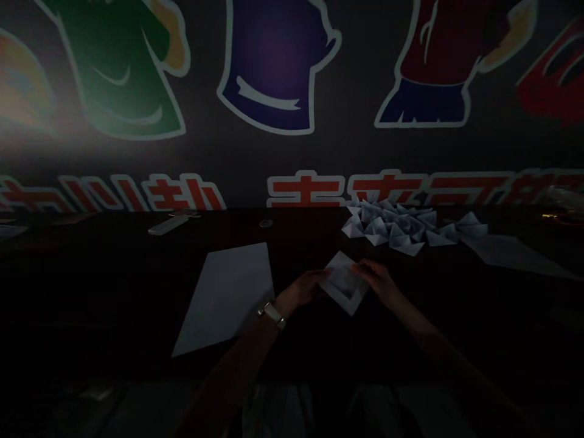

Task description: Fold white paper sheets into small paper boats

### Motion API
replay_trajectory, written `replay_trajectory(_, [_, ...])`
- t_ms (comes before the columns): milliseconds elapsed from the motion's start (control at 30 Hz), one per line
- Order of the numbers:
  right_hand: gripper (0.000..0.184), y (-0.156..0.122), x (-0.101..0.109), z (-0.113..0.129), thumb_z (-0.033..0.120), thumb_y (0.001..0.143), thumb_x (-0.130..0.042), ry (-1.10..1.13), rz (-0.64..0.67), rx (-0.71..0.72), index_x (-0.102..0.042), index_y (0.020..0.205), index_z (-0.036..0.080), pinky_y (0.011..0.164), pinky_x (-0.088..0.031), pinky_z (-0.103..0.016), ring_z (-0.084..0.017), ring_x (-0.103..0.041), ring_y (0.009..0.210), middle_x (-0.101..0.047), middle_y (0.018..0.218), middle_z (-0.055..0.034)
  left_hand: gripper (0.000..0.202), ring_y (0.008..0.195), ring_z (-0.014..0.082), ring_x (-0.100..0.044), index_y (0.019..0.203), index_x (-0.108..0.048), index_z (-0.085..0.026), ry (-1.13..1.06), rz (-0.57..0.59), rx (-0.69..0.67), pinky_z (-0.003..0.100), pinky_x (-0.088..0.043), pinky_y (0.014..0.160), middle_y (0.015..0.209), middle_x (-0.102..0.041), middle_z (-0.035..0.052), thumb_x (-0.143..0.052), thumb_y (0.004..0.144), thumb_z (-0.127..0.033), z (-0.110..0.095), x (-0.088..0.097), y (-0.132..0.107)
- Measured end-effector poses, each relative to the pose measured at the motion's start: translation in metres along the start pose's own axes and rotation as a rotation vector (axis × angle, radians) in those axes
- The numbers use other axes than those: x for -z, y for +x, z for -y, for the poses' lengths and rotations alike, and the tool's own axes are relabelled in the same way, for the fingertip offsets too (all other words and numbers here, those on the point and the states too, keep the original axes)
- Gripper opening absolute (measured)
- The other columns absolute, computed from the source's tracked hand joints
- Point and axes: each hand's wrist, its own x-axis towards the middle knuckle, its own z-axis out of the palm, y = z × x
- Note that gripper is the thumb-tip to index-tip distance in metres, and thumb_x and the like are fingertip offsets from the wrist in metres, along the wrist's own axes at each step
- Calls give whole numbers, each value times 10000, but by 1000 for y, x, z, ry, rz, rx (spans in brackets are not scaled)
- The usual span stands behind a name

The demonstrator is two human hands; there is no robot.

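Observation:
The scene is very dark. Between my hands on the dark table [114, 286] lies a small folded square of white paper [344, 285]. My left hand [303, 289], with a watch on its wrist, grips the paper's left edge. From the right, my right hand [378, 281] has its fingers pressed on the paper's top right part. A flat white sheet [228, 295] lies just left of my left arm.
A heap of several folded white paper pieces [401, 228] sits at the back right, with another flat sheet [511, 252] beside it. A pale remote-like object [168, 225] and a small round thing [266, 223] lie at the table's far edge. A printed banner [274, 91] covers the wall behind.

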Motion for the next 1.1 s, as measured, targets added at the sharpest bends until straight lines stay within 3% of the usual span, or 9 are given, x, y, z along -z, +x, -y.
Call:
replay_trajectory(67, [406,-1,0,0,577,631,-646,91,13,-58,-663,718,181,634,-437,-275,-204,-596,730,-664,709,-23,268,687,144,-604,834,-665,-123,8,-15,-35,269,-485,678,752,-660,23,-727,686,-338,1,0,0])
replay_trajectory(167, [462,-4,0,-2,606,639,-642,299,147,-244,-682,755,160,626,-480,-315,-230,-631,723,-689,748,-64,342,692,150,-594,809,-667,-110,-20,-50,-112,268,-473,669,772,-662,42,-756,635,-392,2,0,0])
replay_trajectory(267, [415,-6,-1,-4,533,585,-730,424,218,-360,-693,729,145,621,-508,-329,-221,-644,682,-696,744,-68,400,679,157,-582,780,-659,-116,-47,-86,-169,279,-462,661,740,-651,41,-762,596,-457,2,1,1])
replay_trajectory(400, [387,-7,-3,-8,487,538,-772,418,195,-360,-716,723,151,626,-517,-328,-218,-648,683,-705,745,-61,404,680,163,-576,748,-652,-125,-39,-138,-196,278,-438,654,725,-647,41,-728,614,-499,2,3,4])
replay_trajectory(533, [371,-7,-4,-9,491,542,-765,391,200,-357,-724,701,158,609,-494,-309,-206,-642,635,-707,694,-44,323,699,157,-573,729,-661,-120,-15,-197,-258,257,-411,667,740,-656,42,-764,591,-393,7,6,10])
replay_trajectory(733, [358,-8,-4,-8,479,554,-754,350,156,-313,-724,724,165,634,-489,-316,-225,-654,688,-712,722,-47,227,712,124,-541,765,-671,-134,58,-266,-341,229,-385,687,740,-645,8,-705,675,-340,10,7,13])
replay_trajectory(900, [371,-9,0,-2,488,584,-725,309,182,-275,-730,781,173,633,-486,-310,-233,-653,730,-719,783,-59,221,662,123,-518,695,-679,-109,168,-199,-304,226,-374,649,659,-626,0,-731,636,-315,8,1,5])
replay_trajectory(1100, [369,-12,-5,4,499,652,-661,122,300,-205,-739,766,157,542,-417,-261,-166,-584,573,-685,638,-12,431,588,112,-498,764,-689,-100,312,-104,-284,217,-352,561,643,-610,11,-703,625,-507,1,-3,-3])
